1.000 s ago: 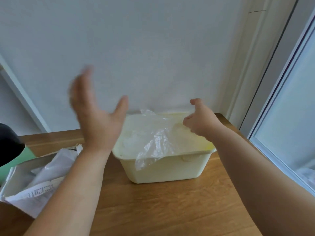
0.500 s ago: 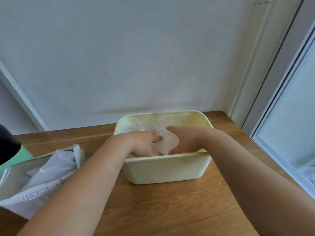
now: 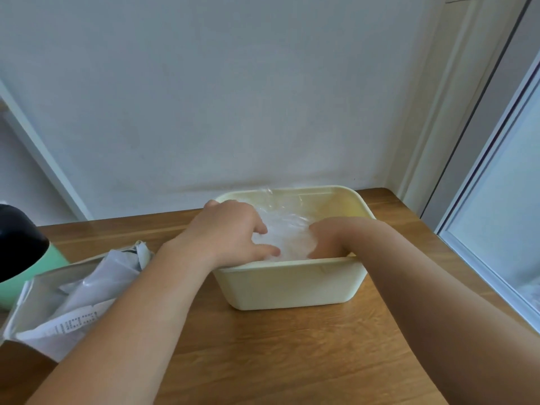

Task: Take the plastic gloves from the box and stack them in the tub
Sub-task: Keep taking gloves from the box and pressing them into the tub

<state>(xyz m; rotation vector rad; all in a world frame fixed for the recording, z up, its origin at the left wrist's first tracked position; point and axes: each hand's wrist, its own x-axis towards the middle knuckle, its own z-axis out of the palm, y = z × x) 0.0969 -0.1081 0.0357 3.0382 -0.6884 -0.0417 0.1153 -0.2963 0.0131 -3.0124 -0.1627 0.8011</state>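
Head view: we lean both hands into the tub point(image 3: 292, 287) on the table point(image 3: 263, 361). Our left hand point(image 3: 228, 232) arches over the gloves point(image 3: 287, 235), fingers spread and lightly bent, tips pressing the clear film down, seemingly to flatten the stack below the rim; we see no pinch. Our right hand point(image 3: 328, 235) reaches in from the other side, likely to steady the pile's edge, but its fingers dip behind the near wall, so we cannot tell how they lie. The gloves lie inside the tub, between the hands. The box point(image 3: 38, 290) sits open to the left, near at hand for the next glove.
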